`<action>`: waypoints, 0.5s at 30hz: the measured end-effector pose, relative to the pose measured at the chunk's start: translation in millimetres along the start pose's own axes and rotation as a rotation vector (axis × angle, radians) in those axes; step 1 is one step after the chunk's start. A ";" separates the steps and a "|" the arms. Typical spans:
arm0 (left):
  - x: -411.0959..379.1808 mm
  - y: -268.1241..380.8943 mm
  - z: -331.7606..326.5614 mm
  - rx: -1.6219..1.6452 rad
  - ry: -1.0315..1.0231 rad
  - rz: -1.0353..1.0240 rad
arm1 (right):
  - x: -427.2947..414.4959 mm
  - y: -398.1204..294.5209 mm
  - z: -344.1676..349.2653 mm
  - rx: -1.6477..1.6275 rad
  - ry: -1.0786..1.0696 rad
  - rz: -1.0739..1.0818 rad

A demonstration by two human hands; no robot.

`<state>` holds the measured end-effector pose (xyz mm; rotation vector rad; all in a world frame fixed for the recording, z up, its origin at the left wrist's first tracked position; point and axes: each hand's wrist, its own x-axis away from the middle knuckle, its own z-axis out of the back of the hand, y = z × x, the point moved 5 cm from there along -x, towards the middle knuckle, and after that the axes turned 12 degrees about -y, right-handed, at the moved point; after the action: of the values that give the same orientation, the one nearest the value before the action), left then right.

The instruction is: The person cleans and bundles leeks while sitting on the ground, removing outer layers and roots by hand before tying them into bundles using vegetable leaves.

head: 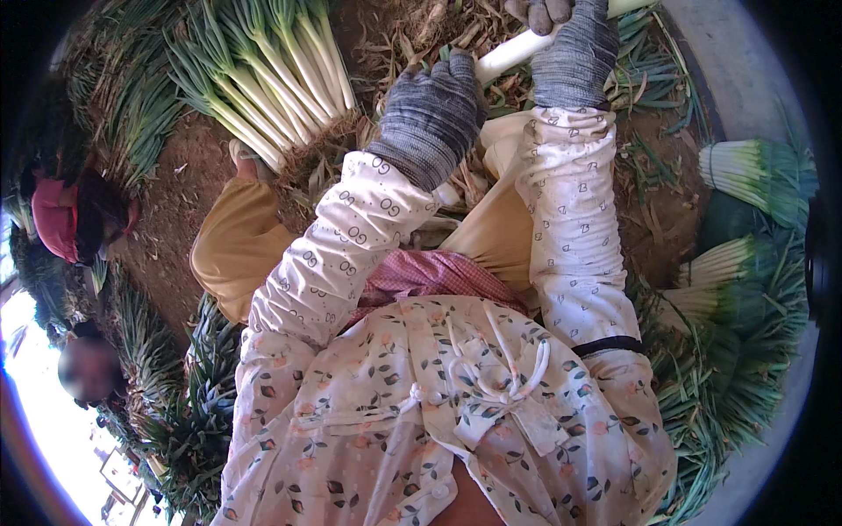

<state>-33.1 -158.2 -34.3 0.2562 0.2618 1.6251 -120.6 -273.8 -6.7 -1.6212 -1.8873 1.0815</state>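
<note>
A long Welsh onion with a thick white stalk slants across the top of the view, its far end rising to the upper right. My left hand, in a grey knit glove, is closed at the stalk's lower end, and its fingers hide that end. Further up, my gloved right hand wraps around the same stalk. Left of my hands, a row of onions with white stalks lies on the ground, roots towards me and green leaves pointing away. Dry peeled leaves litter the ground beneath and beyond my hands.
Bundled onions are stacked along the right by a pale wall. Heaps of green onions lie at upper left and lower left. One person in red bends at far left; another person is below.
</note>
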 end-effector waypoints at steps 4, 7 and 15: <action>0.2 -0.7 3.0 0.032 0.103 -0.119 | 4.2 -10.6 -10.0 0.014 -0.052 0.018; -0.8 -0.4 3.5 0.106 -0.012 -0.100 | 2.3 -11.1 -1.5 -0.003 -0.100 0.028; 2.2 -46.5 -24.5 1.203 -0.032 0.084 | -5.4 -19.5 -17.0 -0.294 -0.563 0.029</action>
<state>2.9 -153.2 -72.4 1.2042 1.2029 1.3603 -119.0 -274.6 19.6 -1.6100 -2.4851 1.4417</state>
